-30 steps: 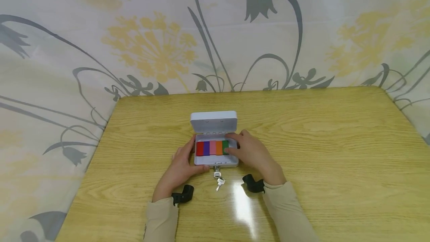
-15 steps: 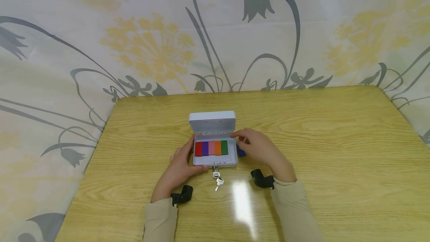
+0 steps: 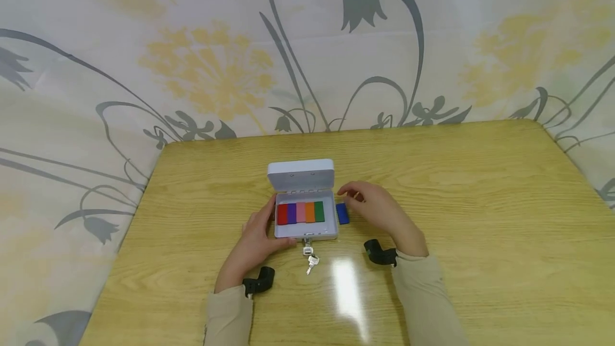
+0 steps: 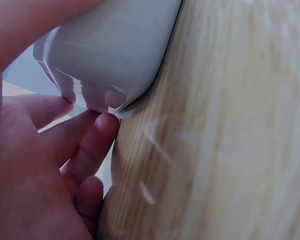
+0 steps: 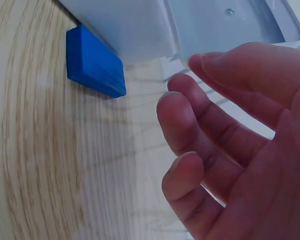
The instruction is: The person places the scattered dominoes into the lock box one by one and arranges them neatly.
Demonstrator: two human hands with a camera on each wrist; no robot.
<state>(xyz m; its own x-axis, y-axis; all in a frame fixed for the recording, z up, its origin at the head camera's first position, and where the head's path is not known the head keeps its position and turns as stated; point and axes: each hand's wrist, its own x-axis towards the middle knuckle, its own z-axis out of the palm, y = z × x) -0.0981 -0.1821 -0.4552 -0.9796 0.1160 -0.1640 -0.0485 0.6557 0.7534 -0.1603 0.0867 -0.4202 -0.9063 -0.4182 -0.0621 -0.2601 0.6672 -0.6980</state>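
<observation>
A white metal cash box point(image 3: 331, 232) stands on the table with its lid point(image 3: 300, 174) raised. Inside lies a row of coloured blocks: red point(image 3: 282, 214), purple point(image 3: 292, 213), pink point(image 3: 301, 212), orange point(image 3: 310, 212) and green point(image 3: 319, 211). My left hand point(image 3: 252, 242) grips the box's left side, thumb along the front and fingertips against the wall point(image 4: 115, 45). A blue block point(image 3: 342, 213) lies on the table close beside the box's right wall. My right hand point(image 3: 375, 204) hovers just right of this block, fingers loosely bent, holding nothing; the right wrist view shows the block point(image 5: 95, 62) apart from the fingertips.
A key point(image 3: 308, 250) sits in the lock at the box's front, and a second key point(image 3: 313, 263) hangs from it onto the wooden table point(image 3: 480, 218). Behind the table's far edge rises a flower-patterned wall covering point(image 3: 307, 68).
My right hand has withdrawn from inside the box, past its right wall, uncovering the blue block on the table. The left hand keeps its hold on the box.
</observation>
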